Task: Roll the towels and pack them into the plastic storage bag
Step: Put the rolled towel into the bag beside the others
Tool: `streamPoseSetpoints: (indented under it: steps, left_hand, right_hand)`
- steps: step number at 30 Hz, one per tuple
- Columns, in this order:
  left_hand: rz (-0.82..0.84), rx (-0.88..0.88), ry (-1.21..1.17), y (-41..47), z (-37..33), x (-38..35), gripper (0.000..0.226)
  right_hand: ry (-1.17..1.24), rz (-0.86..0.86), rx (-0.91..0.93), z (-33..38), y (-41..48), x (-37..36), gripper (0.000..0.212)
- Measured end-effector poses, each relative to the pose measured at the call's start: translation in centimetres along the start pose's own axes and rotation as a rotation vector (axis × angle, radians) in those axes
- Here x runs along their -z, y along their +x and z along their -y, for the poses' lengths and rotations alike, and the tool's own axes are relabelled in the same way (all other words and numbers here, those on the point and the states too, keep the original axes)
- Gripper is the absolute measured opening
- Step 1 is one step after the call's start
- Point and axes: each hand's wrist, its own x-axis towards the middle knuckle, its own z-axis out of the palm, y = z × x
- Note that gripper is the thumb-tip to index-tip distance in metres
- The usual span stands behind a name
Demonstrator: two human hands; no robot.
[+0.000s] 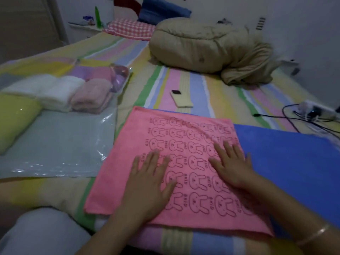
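The pink towel (165, 129) is laid out flat in the middle of the bed, low in the view. It's a soft microfibre-looking rectangle printed with rows of little outlined bunnies. Both hands are on it, palms down and fingers straight and spread, gripping nothing: the left hand (149, 183) presses at about 7 o'clock on the towel and the right hand (231, 166) at about 4 o'clock. There's a thin shiny bangle (316, 234) on the right wrist.

At 3 o'clock a plain blue towel (294, 162) lies flat with its edge tucked under the pink one. Over at 9 o'clock is the plastic storage bag (55, 144), clear, glossy and crinkly. At its far end are three fluffy rolled towels side by side, two white (58, 92) and one pale pink (90, 96), plus a fat yellow-green roll (14, 118) at its left edge. I can't tell if they're inside the bag or just on top of it.

Everything sits on a pastel-striped sheet (184, 80). At 12 o'clock there's a slim cream remote-like thing (181, 98), with a lumpy beige quilt (202, 46) bundled up beyond it. At 2 o'clock there's a power strip (316, 111) with black cables.
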Motion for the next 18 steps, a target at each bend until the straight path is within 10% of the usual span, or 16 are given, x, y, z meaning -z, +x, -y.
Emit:
streamPoseSetpoints:
  steps: [18]
  left_hand:
    - [0.154,0.064,0.026,-0.8,0.8,2.1,0.104]
  right_hand:
    - [0.045,-0.057,0.229,-6.3,-11.9,-3.5,0.093]
